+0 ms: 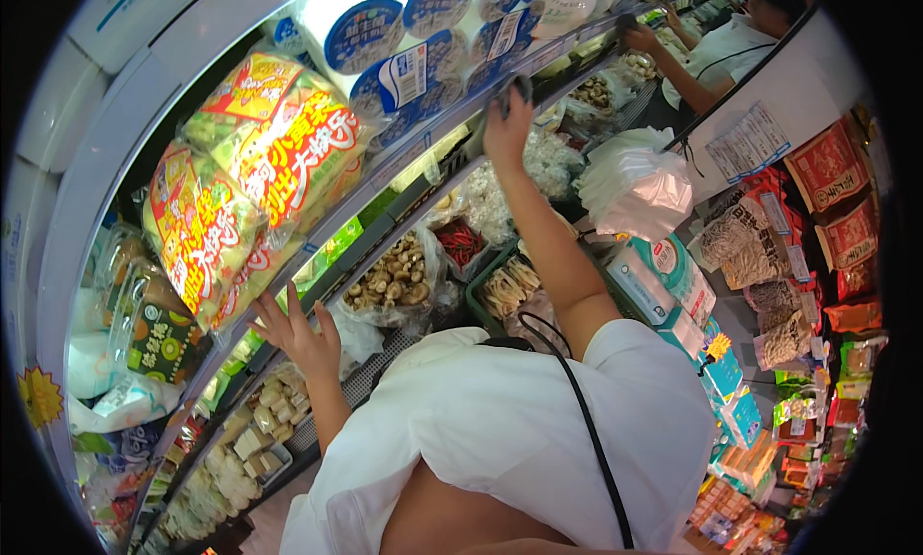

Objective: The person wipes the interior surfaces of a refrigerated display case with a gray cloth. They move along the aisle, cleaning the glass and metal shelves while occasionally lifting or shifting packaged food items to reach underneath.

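My right hand (509, 126) reaches up to the front edge of a refrigerated display shelf (461, 108) and holds a dark grey cloth (516, 95) against it. Blue-lidded tubs (433, 64) stand on the shelf just behind that edge. My left hand (306, 335) has its fingers spread near the same edge further left and holds nothing; whether its fingertips touch the edge I cannot tell. Right above it lie large plastic bags of puffed snacks (288, 144) with red and yellow print. Below the shelf, between my arms, sits a bag of shiitake mushrooms (389, 277).
Red chillies (459, 243) and a green basket (479, 306) of pale mushrooms are on the lower level. Clear plastic bags (634, 180) hang right of my arm, beside a mirror panel (721, 57). Tissue packs (642, 284) and hanging packaged foods (829, 165) line the right.
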Demonstrator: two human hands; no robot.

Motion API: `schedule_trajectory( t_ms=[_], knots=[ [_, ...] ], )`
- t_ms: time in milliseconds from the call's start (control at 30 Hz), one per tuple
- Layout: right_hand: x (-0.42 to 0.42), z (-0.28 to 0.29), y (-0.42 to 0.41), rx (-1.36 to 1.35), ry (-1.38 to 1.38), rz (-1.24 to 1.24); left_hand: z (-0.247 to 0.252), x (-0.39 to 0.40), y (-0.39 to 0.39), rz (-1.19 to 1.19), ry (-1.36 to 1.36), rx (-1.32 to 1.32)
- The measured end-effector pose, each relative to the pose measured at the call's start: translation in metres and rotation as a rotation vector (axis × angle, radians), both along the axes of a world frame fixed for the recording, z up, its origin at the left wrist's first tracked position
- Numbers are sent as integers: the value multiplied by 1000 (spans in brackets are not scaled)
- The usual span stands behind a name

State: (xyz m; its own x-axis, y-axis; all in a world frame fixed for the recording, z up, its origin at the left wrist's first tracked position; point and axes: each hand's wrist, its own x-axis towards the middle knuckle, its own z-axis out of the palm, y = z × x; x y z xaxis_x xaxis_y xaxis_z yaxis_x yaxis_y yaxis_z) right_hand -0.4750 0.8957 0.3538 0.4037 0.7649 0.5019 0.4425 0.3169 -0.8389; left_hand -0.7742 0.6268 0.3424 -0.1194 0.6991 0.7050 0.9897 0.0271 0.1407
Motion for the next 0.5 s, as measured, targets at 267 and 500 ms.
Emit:
schedule_trajectory(
  t_ms=[267,500],
  knots=[
    [-104,-25,-116,-2,-36,415,16,7,-8,66,-75,-110],
    [-136,-32,-149,7,117,684,26,6,-23,103,-123,-177]
  ],
)
